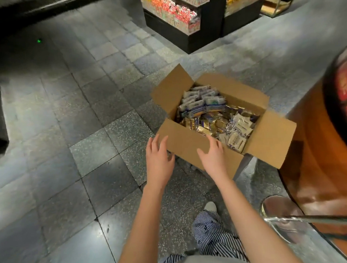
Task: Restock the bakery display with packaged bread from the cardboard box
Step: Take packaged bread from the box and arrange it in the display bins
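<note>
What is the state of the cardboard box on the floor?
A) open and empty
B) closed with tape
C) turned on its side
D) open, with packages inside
D: the cardboard box has its flaps spread open, and wrapped packages fill it.

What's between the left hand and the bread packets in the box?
The cardboard box's near flap, folded outward, lies between the left hand and the bread packets, per the head view.

light: dim, warm overhead
glare: glossy floor (74,147) tiles
blur: soft overall
edges: wide-angle bending, dark corners
</note>
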